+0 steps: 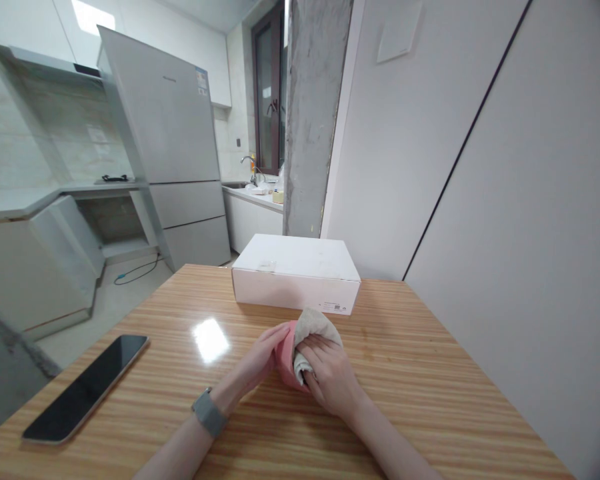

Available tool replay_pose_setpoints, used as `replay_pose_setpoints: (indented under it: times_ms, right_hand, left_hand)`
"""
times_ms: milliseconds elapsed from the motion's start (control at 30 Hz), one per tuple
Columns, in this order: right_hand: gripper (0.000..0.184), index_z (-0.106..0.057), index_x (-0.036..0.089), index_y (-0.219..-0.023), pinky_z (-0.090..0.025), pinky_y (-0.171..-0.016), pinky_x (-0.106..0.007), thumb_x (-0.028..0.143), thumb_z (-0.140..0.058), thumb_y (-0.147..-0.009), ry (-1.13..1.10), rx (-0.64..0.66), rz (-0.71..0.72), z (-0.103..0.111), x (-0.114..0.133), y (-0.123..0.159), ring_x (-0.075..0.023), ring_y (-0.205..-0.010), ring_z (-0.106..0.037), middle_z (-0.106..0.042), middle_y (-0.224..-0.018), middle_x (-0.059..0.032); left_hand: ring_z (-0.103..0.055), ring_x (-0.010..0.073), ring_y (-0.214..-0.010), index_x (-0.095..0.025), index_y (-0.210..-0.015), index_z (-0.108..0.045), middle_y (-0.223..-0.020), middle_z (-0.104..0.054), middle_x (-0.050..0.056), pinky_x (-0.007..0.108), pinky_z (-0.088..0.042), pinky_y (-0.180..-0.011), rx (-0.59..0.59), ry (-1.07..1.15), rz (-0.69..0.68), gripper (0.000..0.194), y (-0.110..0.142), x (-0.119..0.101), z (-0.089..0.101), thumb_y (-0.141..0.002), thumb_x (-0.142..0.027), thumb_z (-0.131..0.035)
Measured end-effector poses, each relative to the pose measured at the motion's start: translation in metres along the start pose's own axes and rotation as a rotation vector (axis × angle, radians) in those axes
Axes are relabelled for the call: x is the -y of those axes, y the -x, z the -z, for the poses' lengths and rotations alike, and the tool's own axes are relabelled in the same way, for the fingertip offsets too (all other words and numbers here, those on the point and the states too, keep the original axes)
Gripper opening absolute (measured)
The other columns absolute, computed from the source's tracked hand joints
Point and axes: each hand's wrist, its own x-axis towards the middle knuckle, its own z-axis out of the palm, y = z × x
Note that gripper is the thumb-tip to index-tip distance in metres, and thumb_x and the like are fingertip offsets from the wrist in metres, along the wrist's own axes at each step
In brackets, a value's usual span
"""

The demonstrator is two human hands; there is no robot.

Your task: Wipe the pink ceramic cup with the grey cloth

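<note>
A small bundle of cloth, pink (284, 357) on the left and beige-grey (316, 325) on top, rests on the wooden table (430, 373) just in front of a white box. My left hand (255, 365), with a grey watch at the wrist, is pressed against the pink side, fingers together. From the right, my right hand (330, 377) grips the beige part, its fingers curled into the fabric. Both hands hold the bundle between them.
A closed white cardboard box (296, 272) lies at the table's far edge. A dark phone (87, 387) lies face up at the left. Behind stand a grey fridge (173, 147), kitchen counters, a sink, a concrete pillar, and a white wall on the right.
</note>
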Motion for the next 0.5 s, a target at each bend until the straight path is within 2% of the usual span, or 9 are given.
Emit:
replay_pose_setpoints:
  times_ms: [133,267,333,433,500]
  right_hand:
    - [0.033,-0.056,0.010,-0.112,-0.048,-0.091,-0.042,0.020,-0.039,-0.085,0.029,-0.029,-0.003,0.001,-0.005,0.003,-0.0266,-0.100,-0.061,-0.067,-0.107,-0.0166]
    - [0.033,-0.056,0.011,-0.111,-0.048,-0.090,-0.042,0.021,-0.037,-0.087,0.032,-0.028,-0.003,-0.001,-0.003,0.005,-0.0259,-0.099,-0.062,-0.067,-0.106,-0.0161]
    - [0.033,-0.056,0.011,-0.110,-0.049,-0.089,-0.042,0.024,-0.036,-0.088,0.042,-0.030,0.053,-0.002,-0.001,0.006,-0.0260,-0.096,-0.062,-0.068,-0.104,-0.0163]
    - [0.036,-0.057,0.010,-0.110,-0.050,-0.087,-0.041,0.027,-0.034,-0.089,0.045,-0.048,0.157,-0.005,0.003,0.006,-0.0262,-0.093,-0.063,-0.069,-0.100,-0.0165]
    - [0.036,-0.057,0.009,-0.109,-0.050,-0.087,-0.041,0.028,-0.033,-0.090,0.043,-0.049,0.174,-0.004,0.005,0.006,-0.0261,-0.091,-0.064,-0.069,-0.100,-0.0168]
  left_hand:
    - [-0.062,0.0227,-0.097,-0.014,-0.112,-0.065,-0.112,-0.066,0.013,0.030,-0.046,-0.082,0.143,0.050,0.022,0.041,0.002,-0.002,0.002,-0.076,-0.032,-0.069]
    - [-0.061,0.0236,-0.102,-0.016,-0.111,-0.065,-0.114,-0.066,0.010,0.032,-0.044,-0.087,0.132,0.125,0.042,0.039,-0.004,0.001,0.005,-0.075,-0.029,-0.067]
    - [-0.061,0.0247,-0.102,-0.012,-0.104,-0.068,-0.107,-0.069,0.011,0.034,-0.042,-0.092,0.132,0.147,0.078,0.035,-0.007,0.004,0.005,-0.079,-0.036,-0.063]
    - [-0.062,0.0267,-0.100,-0.009,-0.096,-0.070,-0.096,-0.071,0.013,0.037,-0.040,-0.096,0.175,0.138,0.151,0.044,-0.006,0.007,0.003,-0.083,-0.049,-0.054]
    - [-0.062,0.0259,-0.100,-0.010,-0.095,-0.070,-0.095,-0.072,0.011,0.036,-0.038,-0.099,0.141,0.069,0.139,0.046,-0.004,0.007,0.000,-0.083,-0.051,-0.053]
